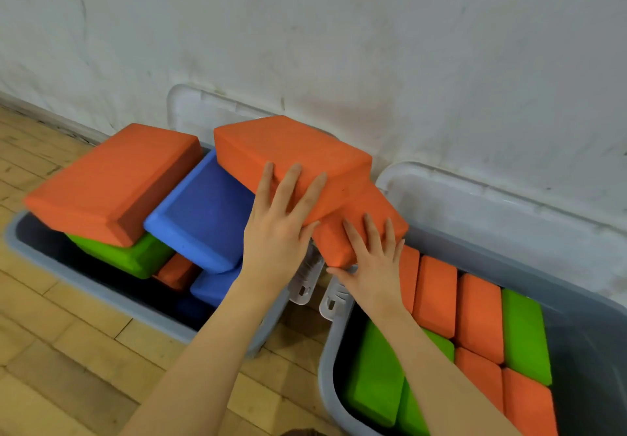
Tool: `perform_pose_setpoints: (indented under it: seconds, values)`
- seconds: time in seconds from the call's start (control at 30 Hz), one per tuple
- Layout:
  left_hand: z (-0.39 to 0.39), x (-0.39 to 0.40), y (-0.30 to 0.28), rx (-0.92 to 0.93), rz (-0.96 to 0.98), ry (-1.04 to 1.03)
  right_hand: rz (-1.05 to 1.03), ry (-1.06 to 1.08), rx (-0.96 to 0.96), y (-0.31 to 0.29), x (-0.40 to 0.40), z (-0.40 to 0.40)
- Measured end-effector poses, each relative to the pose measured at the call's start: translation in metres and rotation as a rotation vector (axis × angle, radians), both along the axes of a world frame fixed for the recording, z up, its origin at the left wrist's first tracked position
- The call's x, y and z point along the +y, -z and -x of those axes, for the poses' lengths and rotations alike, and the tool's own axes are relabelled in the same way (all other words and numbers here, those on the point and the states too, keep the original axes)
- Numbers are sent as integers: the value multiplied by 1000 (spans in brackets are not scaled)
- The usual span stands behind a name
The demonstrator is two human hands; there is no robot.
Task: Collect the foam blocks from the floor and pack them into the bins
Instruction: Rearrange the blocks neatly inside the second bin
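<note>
**Two orange blocks held over the gap between the bins**

In the left bin (40, 255) lie, counted as far as visible, two orange, two blue and one green block. The big orange block (112, 181) on top runs its long axis from near-left to far-right; the blue block (207, 215) beside it tilts the same way.

The left hand (278, 235) grips the upper orange block (291, 154), fingers spread over its near edge; its long axis points away toward the wall (339, 28). The right hand (369, 266) presses the lower orange block (359, 228) with straight, splayed fingers; this block slopes down to the right.

The right bin (509, 232) holds six orange and four green blocks, standing on edge in rows.
</note>
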State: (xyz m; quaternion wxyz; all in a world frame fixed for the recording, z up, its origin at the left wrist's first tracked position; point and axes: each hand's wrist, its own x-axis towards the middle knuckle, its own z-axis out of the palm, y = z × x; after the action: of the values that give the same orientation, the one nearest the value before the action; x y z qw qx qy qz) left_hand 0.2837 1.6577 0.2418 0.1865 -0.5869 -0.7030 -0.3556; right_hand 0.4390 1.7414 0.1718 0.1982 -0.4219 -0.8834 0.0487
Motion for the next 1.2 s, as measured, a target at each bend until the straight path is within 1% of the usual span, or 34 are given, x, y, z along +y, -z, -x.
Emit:
perform_pose_setpoints:
  seconds: [0.13, 0.33, 0.47, 0.57, 0.7, 0.83, 0.93, 1.07, 1.13, 1.2]
  values:
    - [-2, -2, -14, -64, -63, 29, -46, 17, 27, -17, -7, -17]
    - [-31, 12, -42, 27, -128, 105, -127, 142, 111, -54, -28, -66]
    - [-70, 22, -53, 30, -172, 193, -175, 287, 147, -77, -40, -109]
    - [-98, 25, -61, 15, -199, 256, -91, 461, 269, -94, -55, -139]
    - [-134, 18, -79, -84, -220, 314, -1, 616, 443, -125, -75, -176]
    - [-170, 7, -94, -229, -240, 307, -61, 671, 517, -143, -86, -211]
    - [-197, -7, -94, -328, -166, 237, -114, 665, 524, -151, -92, -227]
    - [-228, -27, -86, -423, -3, 158, -198, 604, 382, -154, -96, -241]
    - [-237, -30, -80, -462, 92, 104, -182, 605, 307, -149, -95, -243]
    - [-240, -31, -72, -495, 189, 62, -115, 598, 243, -145, -92, -244]
